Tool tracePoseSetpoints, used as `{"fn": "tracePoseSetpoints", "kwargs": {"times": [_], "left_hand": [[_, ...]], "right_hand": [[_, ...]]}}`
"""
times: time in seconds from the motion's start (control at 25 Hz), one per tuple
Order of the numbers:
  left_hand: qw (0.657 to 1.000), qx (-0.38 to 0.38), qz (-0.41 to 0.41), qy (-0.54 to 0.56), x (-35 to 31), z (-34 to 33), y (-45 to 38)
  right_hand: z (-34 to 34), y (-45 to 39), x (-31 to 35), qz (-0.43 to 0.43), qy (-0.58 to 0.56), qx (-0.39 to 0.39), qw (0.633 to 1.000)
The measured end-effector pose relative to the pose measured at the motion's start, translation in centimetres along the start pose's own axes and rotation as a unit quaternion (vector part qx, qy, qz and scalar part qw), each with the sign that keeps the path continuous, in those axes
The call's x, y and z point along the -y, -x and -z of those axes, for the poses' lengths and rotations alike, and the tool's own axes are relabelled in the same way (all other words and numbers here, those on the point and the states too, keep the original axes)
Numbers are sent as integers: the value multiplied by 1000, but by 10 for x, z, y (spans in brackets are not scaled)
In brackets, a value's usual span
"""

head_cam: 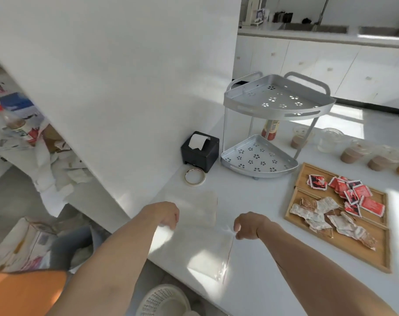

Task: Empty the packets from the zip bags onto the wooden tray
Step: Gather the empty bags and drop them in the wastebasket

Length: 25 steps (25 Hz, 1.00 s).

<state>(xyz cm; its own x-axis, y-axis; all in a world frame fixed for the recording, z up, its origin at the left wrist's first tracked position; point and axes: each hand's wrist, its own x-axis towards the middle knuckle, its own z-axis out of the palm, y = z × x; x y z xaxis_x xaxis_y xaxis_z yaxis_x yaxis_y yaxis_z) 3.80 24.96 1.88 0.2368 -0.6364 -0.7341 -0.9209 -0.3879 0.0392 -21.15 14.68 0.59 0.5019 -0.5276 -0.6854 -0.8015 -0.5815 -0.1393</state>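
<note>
Clear zip bag point(203, 242), contents indiscernible

Two bare forearms, no sleeves down to the wrists. No rings, watch or bands visible on the left hand point(169, 216) or the right hand point(248, 225). Orange garment point(23, 293) at seven o'clock, plain, smooth fabric, no print showing. Fingers curled under, mostly hidden from above.
</note>
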Motion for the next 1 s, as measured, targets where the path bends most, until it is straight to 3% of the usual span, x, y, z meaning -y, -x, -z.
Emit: {"fn": "tracePoseSetpoints", "kwargs": {"times": [0.32, 0.64, 1.0], "left_hand": [[999, -43, -3, -12, 51, 2, -32], [982, -179, -55, -25, 38, 26, -85], [973, -215, -73, -45, 22, 16, -120]], "right_hand": [[-3, -30, 48, -42, 33, -33, 998], [-23, -40, 63, -106, -9, -73, 992], [-37, -50, 61, -98, -64, -82, 990]]}}
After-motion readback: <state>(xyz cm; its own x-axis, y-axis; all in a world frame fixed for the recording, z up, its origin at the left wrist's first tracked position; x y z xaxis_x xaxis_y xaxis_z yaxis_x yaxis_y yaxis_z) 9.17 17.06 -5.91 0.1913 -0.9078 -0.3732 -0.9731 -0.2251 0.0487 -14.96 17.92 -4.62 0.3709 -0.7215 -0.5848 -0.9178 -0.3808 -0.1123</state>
